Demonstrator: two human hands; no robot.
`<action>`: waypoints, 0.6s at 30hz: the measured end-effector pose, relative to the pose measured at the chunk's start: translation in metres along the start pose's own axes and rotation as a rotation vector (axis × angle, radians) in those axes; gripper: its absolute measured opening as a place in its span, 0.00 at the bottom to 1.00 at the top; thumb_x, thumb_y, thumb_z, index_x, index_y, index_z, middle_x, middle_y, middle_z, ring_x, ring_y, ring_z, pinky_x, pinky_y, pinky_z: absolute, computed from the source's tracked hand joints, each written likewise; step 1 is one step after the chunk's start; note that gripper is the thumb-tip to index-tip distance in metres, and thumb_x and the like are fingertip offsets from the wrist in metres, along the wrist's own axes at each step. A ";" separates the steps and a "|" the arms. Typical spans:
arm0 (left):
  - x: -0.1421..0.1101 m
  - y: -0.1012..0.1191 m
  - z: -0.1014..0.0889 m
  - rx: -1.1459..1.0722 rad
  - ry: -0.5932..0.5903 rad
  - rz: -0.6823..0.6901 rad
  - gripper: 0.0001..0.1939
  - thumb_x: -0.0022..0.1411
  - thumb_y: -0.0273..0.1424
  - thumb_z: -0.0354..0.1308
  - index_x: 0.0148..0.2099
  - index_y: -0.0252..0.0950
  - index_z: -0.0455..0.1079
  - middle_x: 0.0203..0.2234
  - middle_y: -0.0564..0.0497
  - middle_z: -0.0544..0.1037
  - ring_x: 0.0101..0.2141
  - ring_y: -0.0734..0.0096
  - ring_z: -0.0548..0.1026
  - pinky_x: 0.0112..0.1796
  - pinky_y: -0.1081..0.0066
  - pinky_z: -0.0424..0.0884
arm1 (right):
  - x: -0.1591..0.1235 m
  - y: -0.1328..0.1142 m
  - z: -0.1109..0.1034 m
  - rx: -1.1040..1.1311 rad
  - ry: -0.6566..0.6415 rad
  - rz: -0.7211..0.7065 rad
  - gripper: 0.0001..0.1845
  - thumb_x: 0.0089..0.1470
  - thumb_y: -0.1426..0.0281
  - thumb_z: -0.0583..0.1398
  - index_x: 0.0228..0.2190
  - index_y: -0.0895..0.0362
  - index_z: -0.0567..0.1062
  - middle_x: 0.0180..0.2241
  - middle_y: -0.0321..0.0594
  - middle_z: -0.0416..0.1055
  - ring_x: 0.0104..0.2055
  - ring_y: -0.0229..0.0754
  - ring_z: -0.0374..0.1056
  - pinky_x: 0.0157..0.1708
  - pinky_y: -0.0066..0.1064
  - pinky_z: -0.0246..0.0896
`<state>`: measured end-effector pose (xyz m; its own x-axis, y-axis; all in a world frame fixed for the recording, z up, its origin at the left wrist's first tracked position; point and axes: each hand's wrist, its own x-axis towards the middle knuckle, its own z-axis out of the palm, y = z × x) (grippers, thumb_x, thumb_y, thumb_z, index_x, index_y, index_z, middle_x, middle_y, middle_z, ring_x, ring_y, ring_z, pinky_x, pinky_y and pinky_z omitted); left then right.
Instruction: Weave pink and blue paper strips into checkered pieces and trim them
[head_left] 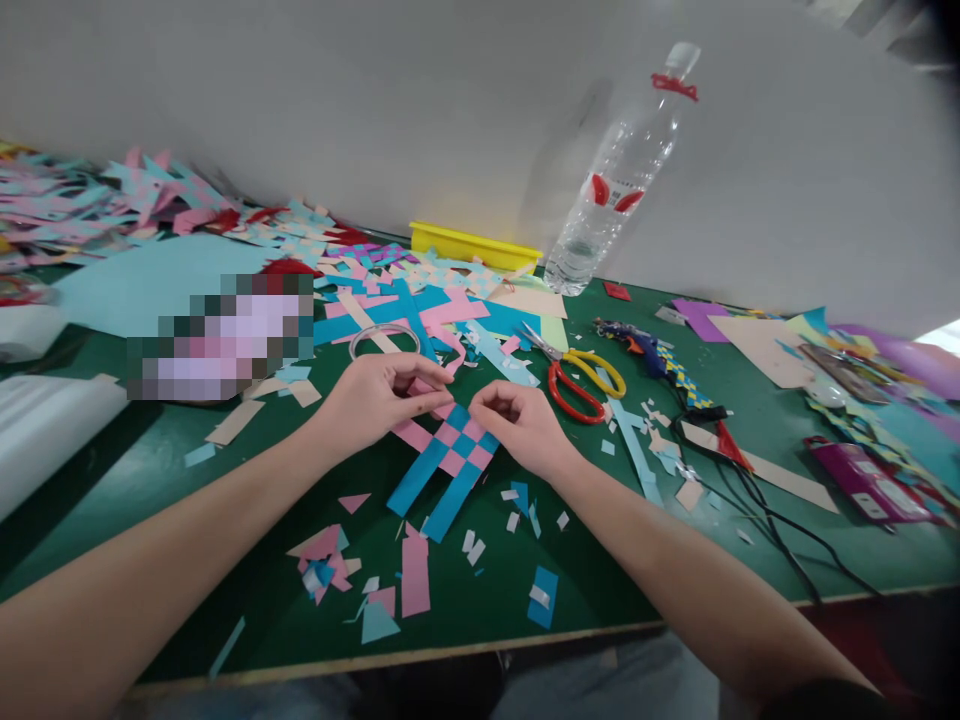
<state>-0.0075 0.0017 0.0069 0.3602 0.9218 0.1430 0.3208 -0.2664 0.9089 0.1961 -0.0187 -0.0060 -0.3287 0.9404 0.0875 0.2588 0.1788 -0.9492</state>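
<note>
Between my hands lies a woven paper piece [459, 448], a checkerboard of pink and blue strips with loose blue ends pointing toward me. My left hand [381, 398] pinches a pink paper strip at the upper left of the weave. On the upper right edge of the weave, the thumb and fingers of my right hand [525, 425] are closed. A roll of clear tape [384, 335] lies just behind my left hand. Scissors [574, 375] with one red and one yellow handle rest to the right, blades pointing away to the left.
Paper scraps [322, 565] litter the green table [255, 560]. A plastic bottle [619, 180] stands tilted in view near the wall, beside a yellow tray [476, 247]. Cut strips are heaped at the back left. Black cords [765, 505] and a purple packet [862, 480] lie at right.
</note>
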 end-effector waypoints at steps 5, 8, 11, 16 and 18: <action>-0.001 -0.002 0.000 0.011 0.014 -0.005 0.13 0.53 0.38 0.64 0.40 0.37 0.75 0.26 0.53 0.80 0.26 0.69 0.79 0.28 0.75 0.76 | 0.000 0.001 0.001 -0.025 -0.025 -0.004 0.07 0.53 0.67 0.58 0.29 0.59 0.73 0.25 0.34 0.69 0.26 0.33 0.63 0.26 0.24 0.60; -0.001 -0.003 0.000 -0.003 0.011 -0.018 0.14 0.53 0.39 0.64 0.41 0.37 0.75 0.26 0.52 0.80 0.27 0.67 0.79 0.30 0.72 0.76 | -0.001 0.000 0.001 -0.014 -0.013 0.010 0.08 0.53 0.66 0.59 0.30 0.59 0.73 0.26 0.35 0.70 0.27 0.33 0.65 0.28 0.25 0.62; 0.000 -0.004 -0.001 -0.007 0.025 -0.023 0.16 0.53 0.41 0.64 0.41 0.38 0.75 0.26 0.52 0.80 0.27 0.66 0.79 0.30 0.71 0.77 | 0.000 0.000 0.001 0.032 0.034 0.033 0.11 0.52 0.62 0.60 0.32 0.58 0.74 0.29 0.38 0.72 0.30 0.36 0.68 0.29 0.26 0.64; 0.001 -0.003 -0.002 -0.023 0.051 -0.026 0.16 0.52 0.42 0.64 0.40 0.37 0.75 0.27 0.51 0.81 0.28 0.65 0.79 0.31 0.69 0.77 | 0.000 0.000 -0.001 -0.009 0.001 0.023 0.12 0.51 0.60 0.60 0.30 0.58 0.74 0.28 0.37 0.72 0.29 0.36 0.68 0.29 0.27 0.64; 0.000 -0.003 -0.002 -0.031 0.048 -0.030 0.16 0.52 0.42 0.64 0.40 0.37 0.75 0.28 0.51 0.81 0.29 0.66 0.79 0.31 0.70 0.77 | 0.000 -0.001 -0.001 -0.042 -0.029 -0.014 0.11 0.52 0.62 0.60 0.29 0.58 0.74 0.27 0.36 0.71 0.28 0.34 0.66 0.28 0.26 0.63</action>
<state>-0.0098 0.0034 0.0049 0.3086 0.9418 0.1335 0.3028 -0.2303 0.9248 0.1968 -0.0187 -0.0049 -0.3589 0.9289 0.0915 0.2912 0.2046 -0.9345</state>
